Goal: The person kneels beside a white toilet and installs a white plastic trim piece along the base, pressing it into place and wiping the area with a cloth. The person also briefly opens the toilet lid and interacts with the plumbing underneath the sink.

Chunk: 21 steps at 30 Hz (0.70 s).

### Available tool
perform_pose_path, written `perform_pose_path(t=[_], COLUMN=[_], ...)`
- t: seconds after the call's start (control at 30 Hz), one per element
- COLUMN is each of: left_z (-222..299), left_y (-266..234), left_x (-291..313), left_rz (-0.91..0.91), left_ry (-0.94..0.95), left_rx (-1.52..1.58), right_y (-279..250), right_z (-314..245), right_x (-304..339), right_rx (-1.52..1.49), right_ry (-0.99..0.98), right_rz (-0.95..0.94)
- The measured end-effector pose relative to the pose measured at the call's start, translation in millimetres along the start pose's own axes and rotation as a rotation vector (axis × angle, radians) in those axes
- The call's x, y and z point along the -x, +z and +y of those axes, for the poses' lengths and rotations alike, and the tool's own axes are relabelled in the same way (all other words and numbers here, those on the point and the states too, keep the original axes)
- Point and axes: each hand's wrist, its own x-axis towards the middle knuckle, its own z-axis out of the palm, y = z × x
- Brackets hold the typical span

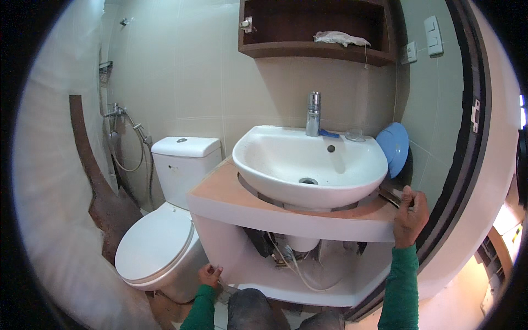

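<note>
At the right front corner of the countertop (217, 190) is my right hand (412, 213), its fingers closed on a thin, flat, dark-edged piece (390, 197) whose kind I cannot make out. The piece lies against the counter's surface, close to the basin. My left hand (209, 274) is low beside the vanity's left side panel (217, 242), fingers curled together; whatever is in them is hidden. A white washbasin (264, 157) rests over an oval cutout in the orange-brown counter, with a gap showing around its underside. The counter's front edge is white.
A chrome faucet (313, 115) rises behind the basin. A blue plastic basin (394, 146) leans against the right wall. Pipes and a white hose (300, 272) hang in the open space below. The toilet (157, 242) stands left; a dark door frame (467, 137) borders the right.
</note>
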Motion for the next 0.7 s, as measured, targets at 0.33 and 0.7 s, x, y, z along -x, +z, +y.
perform_pose_path(t=[0.33, 0.7], left_z=[-60, -6], left_y=[-32, 6], left_x=[-7, 4], left_rz=[-0.047, -0.014], left_ry=[0.029, 0.074], left_rx=[-0.251, -0.37], right_y=[34, 232], right_z=[-89, -83], right_x=[-100, -485], right_rx=[-0.018, 0.438], right_ry=[-0.405, -0.739], right_rz=[0.062, -0.293])
